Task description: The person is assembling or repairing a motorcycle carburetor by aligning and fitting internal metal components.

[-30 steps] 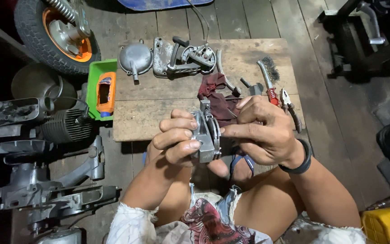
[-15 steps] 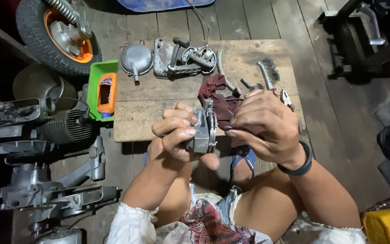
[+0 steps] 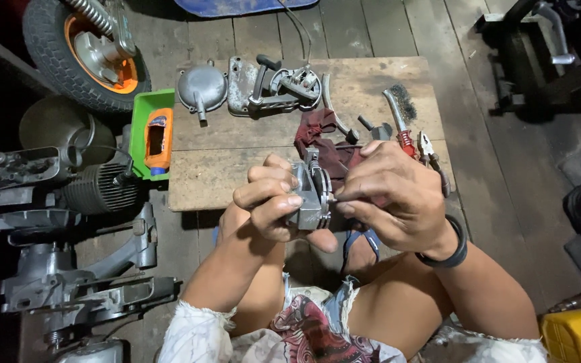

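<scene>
Overhead, from a head-worn camera, a seated person holds a small grey metal engine part [image 3: 309, 198] up in both hands, above their bare knees and just in front of a low wooden bench [image 3: 237, 168]. The left hand [image 3: 270, 205] is closed around the left side of the part, fingers curled over its top edge and thumb pressed against its face. The right hand [image 3: 388, 198] is closed too, pinching the part's right edge between thumb and fingertips; a black band [image 3: 453, 250] circles that wrist.

On the bench, just behind the hands, lies a crumpled dark red rag [image 3: 317, 138]. To its right are a wire brush [image 3: 398, 107] and red-handled pliers [image 3: 417, 144], side by side. At the far edge sit a round grey metal cover [image 3: 201, 86] and a larger grey casing with levers [image 3: 274, 84]. A green tray [image 3: 144, 131] holding an orange bottle [image 3: 158, 138] rests at the bench's left edge.

On the dark plank floor to the left are a finned engine cylinder [image 3: 99, 188] and several grey engine housings [image 3: 68, 282]. A small wheel with an orange hub [image 3: 85, 50] sits at the upper left. A yellow container [image 3: 569, 333] shows at the lower right corner.
</scene>
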